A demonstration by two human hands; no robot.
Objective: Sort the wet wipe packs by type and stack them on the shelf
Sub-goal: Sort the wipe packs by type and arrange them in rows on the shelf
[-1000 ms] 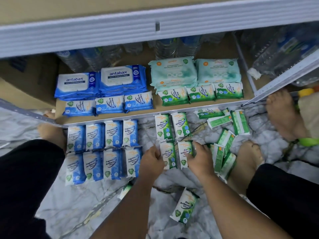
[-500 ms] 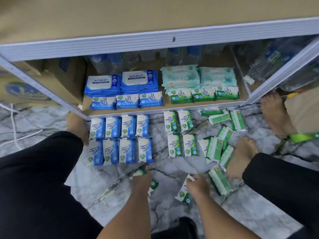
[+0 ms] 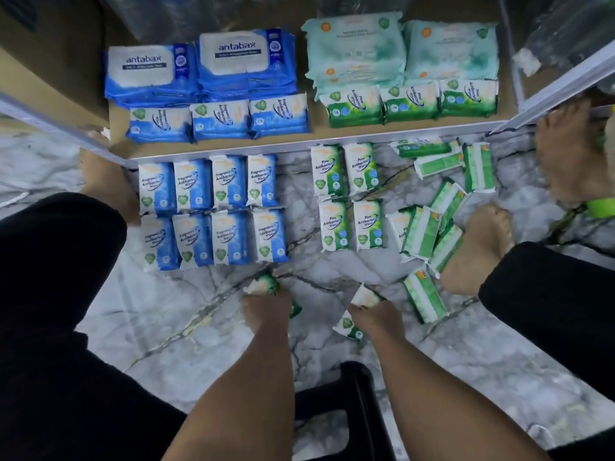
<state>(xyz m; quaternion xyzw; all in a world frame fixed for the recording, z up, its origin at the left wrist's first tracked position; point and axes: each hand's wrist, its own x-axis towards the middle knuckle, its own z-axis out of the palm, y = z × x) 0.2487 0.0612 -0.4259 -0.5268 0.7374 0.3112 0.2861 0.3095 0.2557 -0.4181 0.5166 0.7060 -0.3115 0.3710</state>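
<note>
The left hand [image 3: 266,307] gripped a green wipe pack [image 3: 263,286] and the right hand [image 3: 374,316] a green-and-white wipe pack [image 3: 364,297], both low on the marble floor [image 3: 166,327]. Ahead lay green packs [image 3: 361,171] reading "Pine Antibacterial Wipes", blue packs [image 3: 229,181] reading "Antibacterial Wipes", and "antabax" packs [image 3: 233,58] on the shelf [image 3: 299,147]. Loose green packs [image 3: 421,234] crowded a foot [image 3: 476,247].

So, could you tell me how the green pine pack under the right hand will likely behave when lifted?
The green pine pack looks like a soft film pouch, so probably floppy. Probably light: the right hand alone grips it. Flat, so unlikely to roll; the glossy film may slip.
</note>
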